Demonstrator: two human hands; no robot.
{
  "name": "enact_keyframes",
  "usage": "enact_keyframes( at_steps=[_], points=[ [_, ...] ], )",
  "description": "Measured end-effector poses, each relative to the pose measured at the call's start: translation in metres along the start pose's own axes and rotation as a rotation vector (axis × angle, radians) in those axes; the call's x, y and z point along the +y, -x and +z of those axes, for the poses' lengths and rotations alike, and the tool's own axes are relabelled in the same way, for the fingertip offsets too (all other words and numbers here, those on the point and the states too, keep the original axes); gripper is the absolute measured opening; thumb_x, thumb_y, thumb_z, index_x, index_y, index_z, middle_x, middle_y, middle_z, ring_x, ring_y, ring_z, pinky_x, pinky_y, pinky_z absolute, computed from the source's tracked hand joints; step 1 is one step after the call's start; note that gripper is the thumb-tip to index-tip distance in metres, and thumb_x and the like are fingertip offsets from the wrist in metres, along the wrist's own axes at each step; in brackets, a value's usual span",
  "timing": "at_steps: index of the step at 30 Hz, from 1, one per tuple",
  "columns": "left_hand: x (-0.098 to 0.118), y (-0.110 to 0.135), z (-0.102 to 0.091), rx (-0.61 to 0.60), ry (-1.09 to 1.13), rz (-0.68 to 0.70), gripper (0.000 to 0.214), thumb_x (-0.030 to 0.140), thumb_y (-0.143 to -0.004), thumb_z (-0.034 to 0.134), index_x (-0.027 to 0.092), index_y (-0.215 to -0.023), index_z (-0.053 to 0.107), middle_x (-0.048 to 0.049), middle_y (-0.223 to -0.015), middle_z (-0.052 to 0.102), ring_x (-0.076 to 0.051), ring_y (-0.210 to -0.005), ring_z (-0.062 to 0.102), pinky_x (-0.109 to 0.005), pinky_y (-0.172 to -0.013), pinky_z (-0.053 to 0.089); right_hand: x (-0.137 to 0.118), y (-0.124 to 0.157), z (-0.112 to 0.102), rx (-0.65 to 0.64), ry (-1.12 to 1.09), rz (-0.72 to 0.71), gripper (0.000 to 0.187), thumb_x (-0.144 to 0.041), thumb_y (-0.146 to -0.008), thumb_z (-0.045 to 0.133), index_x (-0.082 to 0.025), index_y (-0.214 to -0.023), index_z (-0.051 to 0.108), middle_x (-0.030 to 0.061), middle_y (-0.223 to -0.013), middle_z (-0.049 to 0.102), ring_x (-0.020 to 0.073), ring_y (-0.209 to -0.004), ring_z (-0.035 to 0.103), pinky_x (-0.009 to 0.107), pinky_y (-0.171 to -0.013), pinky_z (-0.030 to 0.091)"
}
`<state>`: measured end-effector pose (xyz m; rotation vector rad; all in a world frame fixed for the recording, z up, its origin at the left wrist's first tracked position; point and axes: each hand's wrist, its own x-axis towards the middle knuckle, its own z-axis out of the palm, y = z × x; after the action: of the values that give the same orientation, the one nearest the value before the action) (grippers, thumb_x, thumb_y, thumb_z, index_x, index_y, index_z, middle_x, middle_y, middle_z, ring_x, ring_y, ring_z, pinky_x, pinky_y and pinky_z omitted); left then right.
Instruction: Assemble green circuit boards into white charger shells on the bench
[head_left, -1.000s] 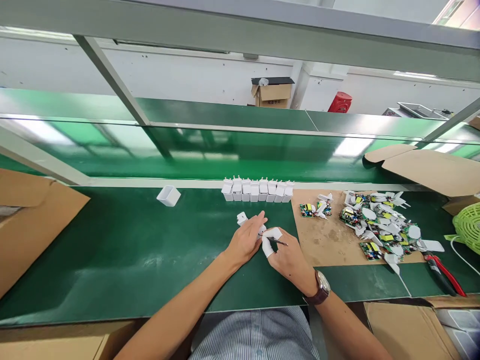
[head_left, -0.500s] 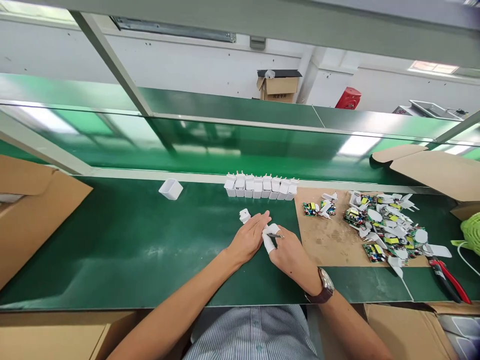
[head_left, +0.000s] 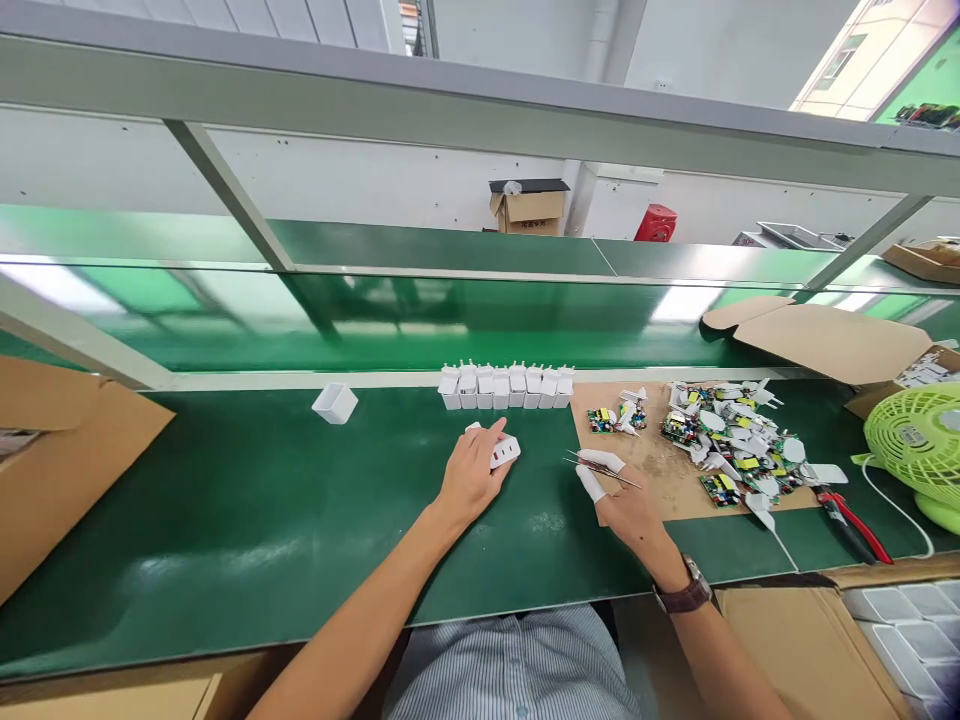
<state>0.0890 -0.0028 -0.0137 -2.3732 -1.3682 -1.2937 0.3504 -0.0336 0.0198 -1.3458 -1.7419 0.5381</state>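
Observation:
My left hand (head_left: 474,462) is closed over a white charger (head_left: 505,451), whose face with several port slots shows beside the fingers. A small white part (head_left: 472,428) peeks out behind that hand; I cannot tell if it belongs to the charger. Well to the right, my right hand (head_left: 626,505) pinches a pair of metal tweezers (head_left: 611,473) that points left. White covers sit on its thumb and a finger. Beyond the left hand stands a row of white charger cases (head_left: 506,390) with lids raised. One white case (head_left: 335,403) lies apart at the left.
Circuit boards with white parts (head_left: 742,440) lie heaped on a cardboard sheet (head_left: 660,490). Red-handled pliers (head_left: 855,527) and a green fan (head_left: 919,440) are at the right. A cardboard box (head_left: 75,460) stands at the left. A metal rail (head_left: 375,382) runs along the back edge.
My right hand has moved right with the tweezers, away from my left hand. The charger's slotted face now shows at my left hand. The view has tilted upward.

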Motion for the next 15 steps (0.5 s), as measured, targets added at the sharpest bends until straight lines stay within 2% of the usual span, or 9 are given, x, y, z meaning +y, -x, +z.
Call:
enact_keyframes(
  at_steps=[3, 7, 15],
  points=[
    [0.001, -0.001, 0.0, 0.068, 0.081, -0.022, 0.058, 0.021, -0.095, 0.065, 0.021, -0.149, 0.042, -0.0093, -0.105, 0.074, -0.025, -0.097, 0.066, -0.042, -0.09, 0.058, 0.004, 0.004, -0.005, -0.012, -0.014, 0.049, 0.025, -0.04, -0.095, 0.062, -0.022, -0.11, 0.072, 0.0082, -0.105, 0.077, 0.0261, -0.096, 0.075, 0.043, -0.088, 0.063],
    [0.002, -0.001, -0.001, 0.121, 0.154, -0.074, 0.053, 0.025, -0.093, 0.07, 0.022, -0.142, 0.05, -0.0096, -0.106, 0.074, -0.025, -0.099, 0.066, -0.039, -0.085, 0.06, 0.003, 0.004, -0.004, -0.007, -0.041, 0.044, 0.025, -0.04, -0.095, 0.063, -0.022, -0.109, 0.072, 0.0082, -0.105, 0.077, 0.0259, -0.096, 0.075, 0.042, -0.087, 0.064],
    [0.001, -0.001, -0.002, 0.172, 0.2, -0.026, 0.061, 0.02, -0.09, 0.074, 0.022, -0.145, 0.049, -0.0101, -0.109, 0.075, -0.025, -0.1, 0.067, -0.041, -0.087, 0.06, -0.001, 0.001, 0.01, -0.052, -0.052, 0.001, 0.024, -0.039, -0.096, 0.061, -0.024, -0.112, 0.071, 0.0067, -0.107, 0.077, 0.0251, -0.096, 0.074, 0.044, -0.09, 0.062]
  ],
)
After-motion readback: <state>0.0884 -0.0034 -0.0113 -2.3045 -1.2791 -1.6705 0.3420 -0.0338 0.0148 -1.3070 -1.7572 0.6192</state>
